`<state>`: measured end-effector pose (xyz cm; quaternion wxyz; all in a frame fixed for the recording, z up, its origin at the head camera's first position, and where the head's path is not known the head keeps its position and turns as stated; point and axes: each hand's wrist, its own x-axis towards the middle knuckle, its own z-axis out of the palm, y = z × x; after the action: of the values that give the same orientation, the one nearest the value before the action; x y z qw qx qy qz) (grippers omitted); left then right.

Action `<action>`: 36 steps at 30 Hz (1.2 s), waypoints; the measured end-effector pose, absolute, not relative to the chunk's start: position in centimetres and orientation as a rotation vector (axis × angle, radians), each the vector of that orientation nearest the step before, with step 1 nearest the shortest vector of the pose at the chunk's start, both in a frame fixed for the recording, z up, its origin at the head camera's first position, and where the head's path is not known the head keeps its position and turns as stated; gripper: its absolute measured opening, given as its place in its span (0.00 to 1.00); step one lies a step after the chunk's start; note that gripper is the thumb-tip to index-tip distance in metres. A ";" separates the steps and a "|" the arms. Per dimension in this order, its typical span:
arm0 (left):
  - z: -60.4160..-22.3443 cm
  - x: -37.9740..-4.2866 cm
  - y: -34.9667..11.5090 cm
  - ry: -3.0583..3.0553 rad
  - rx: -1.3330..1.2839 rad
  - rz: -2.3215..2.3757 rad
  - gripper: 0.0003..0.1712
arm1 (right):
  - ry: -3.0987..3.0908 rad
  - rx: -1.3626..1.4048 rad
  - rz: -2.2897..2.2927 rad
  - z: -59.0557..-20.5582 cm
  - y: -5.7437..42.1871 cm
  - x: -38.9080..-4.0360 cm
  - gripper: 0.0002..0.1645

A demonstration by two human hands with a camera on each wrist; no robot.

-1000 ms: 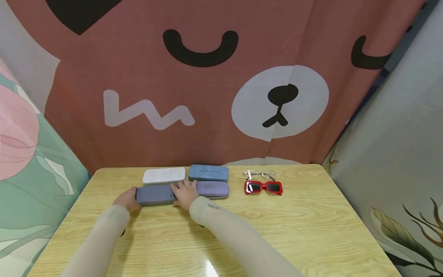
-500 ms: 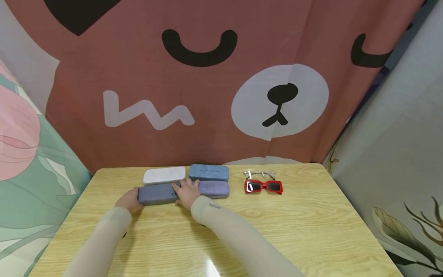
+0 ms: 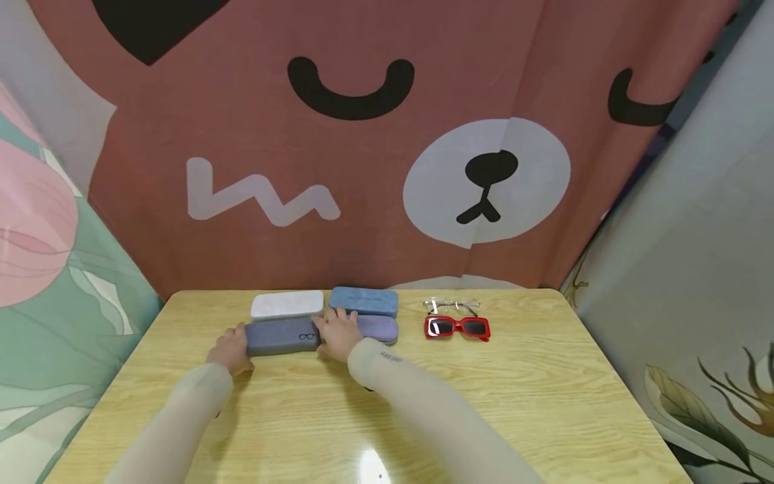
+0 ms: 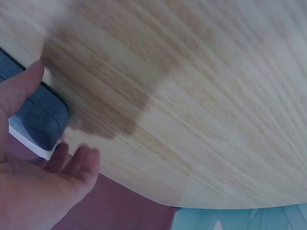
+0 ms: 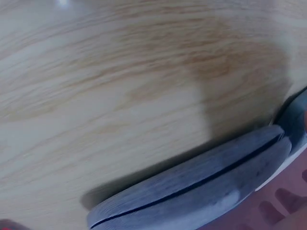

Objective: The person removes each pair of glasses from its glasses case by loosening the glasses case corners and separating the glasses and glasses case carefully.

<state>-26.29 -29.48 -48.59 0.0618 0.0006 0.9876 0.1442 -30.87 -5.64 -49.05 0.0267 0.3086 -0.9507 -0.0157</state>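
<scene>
A grey-blue glasses case (image 3: 275, 337) with a small spectacles mark lies in the front row on the table. My left hand (image 3: 231, 351) holds its left end; in the left wrist view the thumb (image 4: 29, 81) lies along its front and the fingers curl past its end. My right hand (image 3: 338, 334) grips the right end of the grey-blue case, thumb in front and fingers over the back. The hand partly covers a purple glasses case (image 3: 379, 329), which lies end to end with the grey-blue one. In the right wrist view, the purple case (image 5: 192, 187) shows its seam.
Behind stand a white glasses case (image 3: 287, 304) and a blue glasses case (image 3: 364, 301). To the right lie clear glasses (image 3: 452, 306) and red-framed sunglasses (image 3: 457, 327). The wooden table (image 3: 514, 403) ends at a curtain (image 3: 363, 255) with a bear print.
Both hands have moved a little to the right, and the grey-blue case has slid right with them. The right hand has shifted further, uncovering the spectacles mark.
</scene>
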 end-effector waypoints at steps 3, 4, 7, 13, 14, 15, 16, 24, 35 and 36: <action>-48.8 -25.9 -29.1 3.033 0.019 0.422 0.51 | -2.942 0.936 -0.019 -49.1 -4.8 -31.1 0.41; -49.0 -25.8 -29.1 3.053 0.018 0.404 0.52 | -2.947 0.932 0.001 -49.1 -4.6 -31.2 0.41; -49.3 -25.5 -29.1 3.111 0.005 0.374 0.52 | -2.967 0.920 0.076 -49.0 -3.6 -31.4 0.38; -49.2 -25.4 -29.1 3.174 0.039 0.374 0.53 | -2.978 0.890 0.114 -48.8 -1.7 -31.2 0.38; -49.1 -25.3 -29.0 3.168 0.042 0.382 0.54 | -2.980 0.890 0.119 -48.8 -1.4 -31.2 0.39; -49.0 -25.3 -28.8 3.160 0.042 0.382 0.54 | -2.981 0.890 0.126 -48.8 -1.2 -31.1 0.39; -49.0 -25.3 -28.7 3.155 0.044 0.380 0.54 | -2.981 0.887 0.137 -48.8 -0.9 -31.0 0.39; -49.2 -24.9 -26.5 3.218 0.171 0.340 0.55 | -2.966 0.848 0.147 -49.0 0.7 -30.8 0.39; -48.9 -25.1 -24.0 3.233 0.254 0.411 0.55 | -2.968 0.796 0.204 -48.5 2.5 -30.4 0.39; -49.0 -25.2 -23.9 3.224 0.264 0.420 0.54 | -2.968 0.794 0.202 -48.6 2.6 -30.4 0.39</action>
<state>-25.20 -23.88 -48.98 -0.0600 0.0808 0.9866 0.1287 -30.40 2.65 -48.60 0.0313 0.2578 -0.9635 0.0656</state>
